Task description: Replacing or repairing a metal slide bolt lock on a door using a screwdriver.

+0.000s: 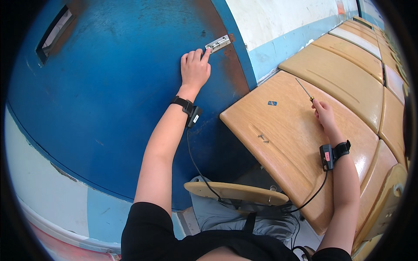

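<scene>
A metal slide bolt lies against the blue door near its rusty right edge. My left hand reaches up to it, fingers curled, with the index fingertip at the bolt's lower left end. The thumb side is partly hidden. Over the wooden desk my right hand is closed around the handle of a screwdriver. Its thin shaft points away to the upper left. A few small screws rest in the desk's groove. Farther back on the same desk lies a small dark blue packet.
More wooden desks stand in rows to the right and behind. A chair back is close in front of my body. Black cables run from the wrist devices to my waist. The door has a narrow opening at upper left.
</scene>
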